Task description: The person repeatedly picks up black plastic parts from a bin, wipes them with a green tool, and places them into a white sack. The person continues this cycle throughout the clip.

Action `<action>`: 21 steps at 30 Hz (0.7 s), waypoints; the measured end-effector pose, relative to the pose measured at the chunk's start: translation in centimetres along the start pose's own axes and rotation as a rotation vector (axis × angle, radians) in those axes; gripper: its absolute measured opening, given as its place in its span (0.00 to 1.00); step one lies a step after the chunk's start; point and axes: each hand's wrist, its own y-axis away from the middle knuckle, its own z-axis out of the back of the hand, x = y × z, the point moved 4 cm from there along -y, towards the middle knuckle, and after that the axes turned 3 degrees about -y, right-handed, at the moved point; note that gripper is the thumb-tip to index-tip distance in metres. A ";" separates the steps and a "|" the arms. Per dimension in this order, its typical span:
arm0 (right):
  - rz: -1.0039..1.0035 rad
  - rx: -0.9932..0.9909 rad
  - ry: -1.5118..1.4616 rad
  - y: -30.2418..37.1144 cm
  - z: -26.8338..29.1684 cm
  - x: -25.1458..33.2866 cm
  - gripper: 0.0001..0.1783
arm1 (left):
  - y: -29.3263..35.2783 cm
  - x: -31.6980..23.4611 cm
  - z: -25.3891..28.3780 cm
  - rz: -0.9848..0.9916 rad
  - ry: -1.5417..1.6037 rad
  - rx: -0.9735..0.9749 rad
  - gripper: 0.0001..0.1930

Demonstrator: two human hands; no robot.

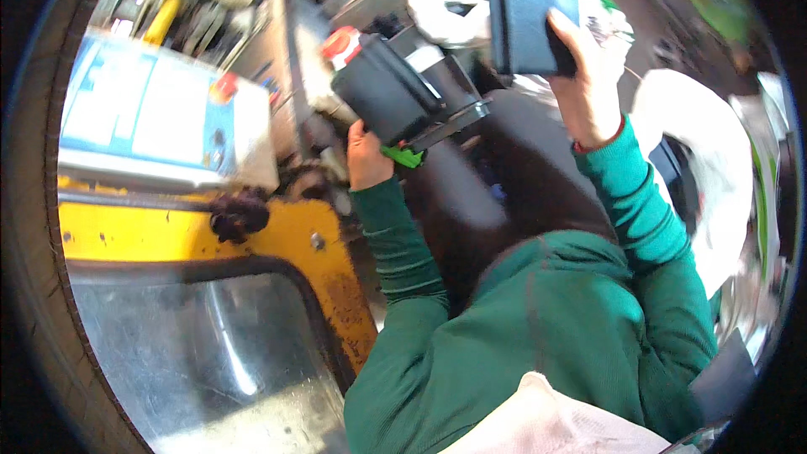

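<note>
My right hand [588, 92] is raised at the upper right, closed on a dark blue-black rectangular case [538, 21]. Its thumb lies across the front, and a ridged band runs down the case's left side. Lower and to the left, my left hand [367, 160] grips the near edge of a black box-shaped object [387, 88]; most of its fingers are hidden beneath. This box has a groove across it and sits against an open black tray-like part [445, 84]. A bright green piece [403, 155] shows under the box, beside my left hand. A red-and-white round item [340, 46] is at the box's far corner.
To my left stands a yellow machine frame [126, 231] with a dark knob [239, 214] and a clear window [202, 353]. Behind it lies a blue-and-white panel [151, 109]. White plastic bags [445, 4] are ahead, and a larger white sack [710, 151] stands at my right.
</note>
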 end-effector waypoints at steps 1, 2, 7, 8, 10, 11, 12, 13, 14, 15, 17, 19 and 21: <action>0.207 0.124 0.208 0.7 0.6 4.3 0.20 | -0.4 0.5 -1.5 -0.005 0.054 0.116 0.16; 0.435 0.207 0.393 1.5 1.5 8.3 0.19 | -0.8 1.5 -3.1 -0.001 0.108 0.232 0.16; 0.224 0.166 0.537 7.1 7.8 23.0 0.19 | 4.5 -3.7 -12.5 -0.063 0.045 0.260 0.24; 0.293 0.110 0.934 8.9 10.7 24.8 0.20 | 4.7 -3.6 -13.4 -0.091 0.068 0.360 0.25; 0.296 0.034 1.427 12.4 16.1 27.0 0.28 | 5.4 -3.2 -15.0 -0.124 -0.040 0.551 0.23; 0.235 0.006 1.533 14.0 19.1 26.7 0.29 | 6.1 -3.5 -16.8 -0.125 -0.095 0.581 0.23; 0.180 0.094 1.662 15.6 20.8 26.0 0.30 | 6.8 -4.1 -18.3 -0.134 -0.160 0.609 0.22; 0.131 0.183 1.788 16.8 22.6 25.4 0.31 | 7.3 -4.3 -19.4 -0.144 -0.201 0.635 0.23; 0.138 0.173 1.884 17.7 25.0 25.6 0.33 | 7.7 -4.3 -21.0 -0.154 -0.234 0.670 0.24; 0.143 0.010 1.792 18.1 27.7 26.9 0.33 | 8.2 -4.0 -22.5 -0.161 -0.270 0.700 0.25; 0.124 -0.279 1.581 18.8 32.5 28.5 0.33 | 10.0 -5.2 -26.1 -0.160 -0.318 0.800 0.22; -0.033 -0.581 1.248 20.3 35.8 29.3 0.40 | 10.9 -6.1 -29.5 -0.198 -0.434 0.893 0.21; -0.226 -0.794 0.976 22.5 38.4 29.1 0.48 | 11.8 -6.1 -33.4 -0.355 -0.501 1.028 0.22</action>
